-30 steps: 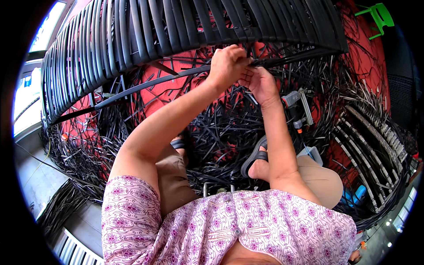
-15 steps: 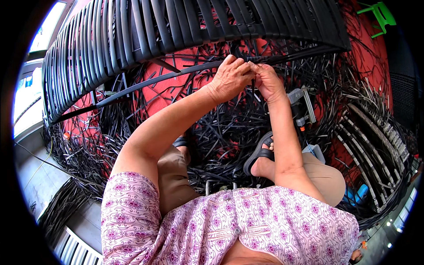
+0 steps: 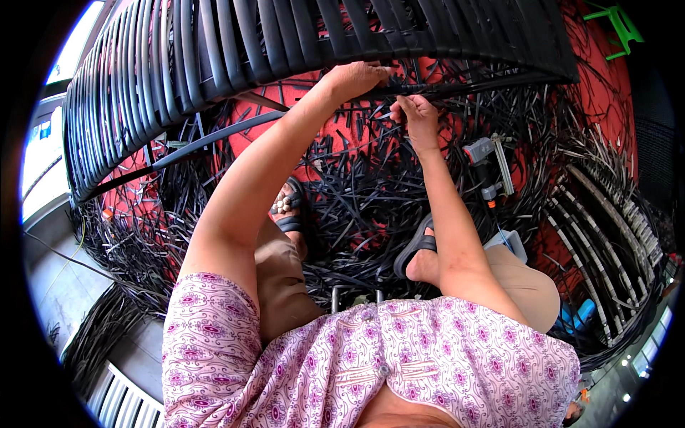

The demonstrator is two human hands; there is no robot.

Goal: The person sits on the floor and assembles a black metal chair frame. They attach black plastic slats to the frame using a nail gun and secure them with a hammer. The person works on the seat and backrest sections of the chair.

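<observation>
A large curved frame wrapped in dark, flat slats arches across the top, with a thin grey-black rail running below its edge. My left hand reaches in beneath that edge at the rail, its fingers curled and partly hidden. Just right of it and slightly lower, my right hand is raised with thumb and fingers drawn together by the rail. Whatever lies between those fingertips is too small and dark to make out. Black strips are wound and bundled along the rail to the right.
Cut black strips lie heaped over a red floor covering around my sandalled feet. A grey power tool rests right of my right forearm. Further right is a striped slatted piece. A green stool stands far right.
My hands have parted: the left moved up and left under the frame's edge, while the right dropped slightly lower. The view has shifted a little, and my left foot shows more.
</observation>
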